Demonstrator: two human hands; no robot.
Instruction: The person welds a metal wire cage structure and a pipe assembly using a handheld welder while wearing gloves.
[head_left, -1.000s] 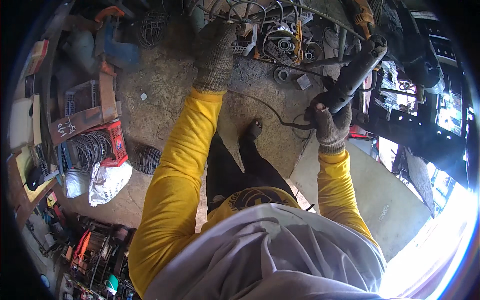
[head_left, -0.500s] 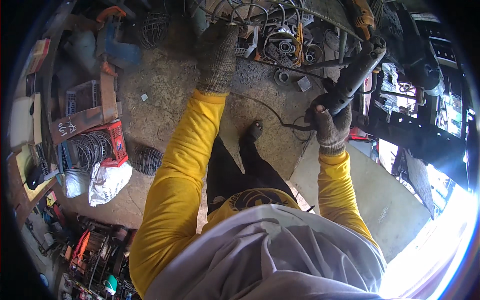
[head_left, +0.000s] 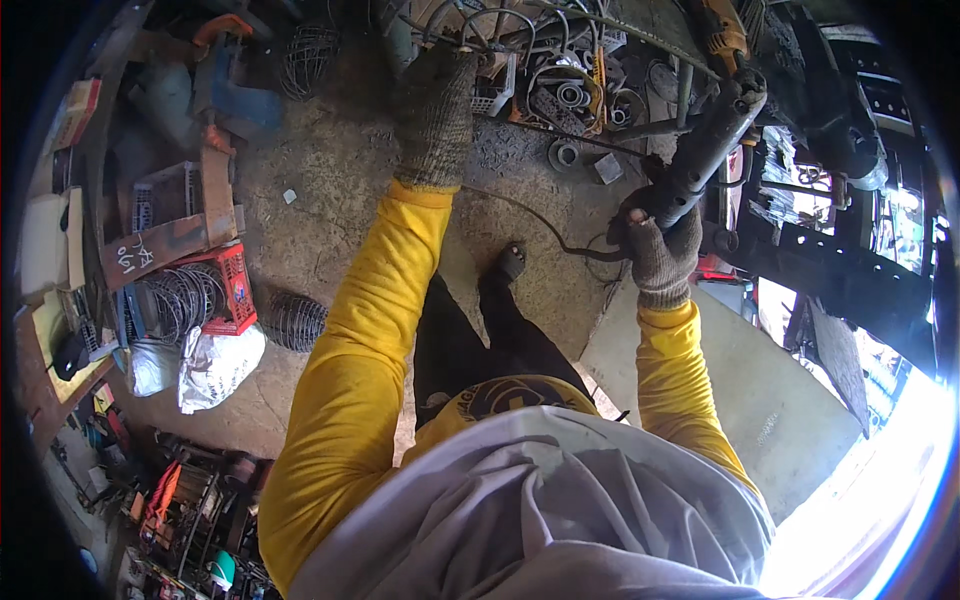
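My left hand (head_left: 437, 115), in a dark knitted work glove, reaches far ahead to the top of the view. Its fingers point away from me into shadow, beside a grey-green cylinder (head_left: 400, 48) and some curved metal rods (head_left: 500, 22); whether they hold anything is hidden. My right hand (head_left: 660, 250), gloved with the thumb tip bare, is closed around the near end of a dark corded power tool (head_left: 690, 165). That tool slants up to the right and ends in a grey metal head (head_left: 745, 95). From its near end a black cord (head_left: 545, 225) trails left across the floor.
An orange tool (head_left: 727, 38) lies beyond the grey head. Metal rings (head_left: 564, 153) and a small block (head_left: 607, 168) rest on the floor ahead. To the left are a red crate (head_left: 235, 285), wire coils (head_left: 185, 295) and a white sack (head_left: 220, 365). A pale sheet (head_left: 735, 390) lies at right.
The power tool in my right hand has tilted very slightly, its head shifting a little left. My left hand stays almost where it was.
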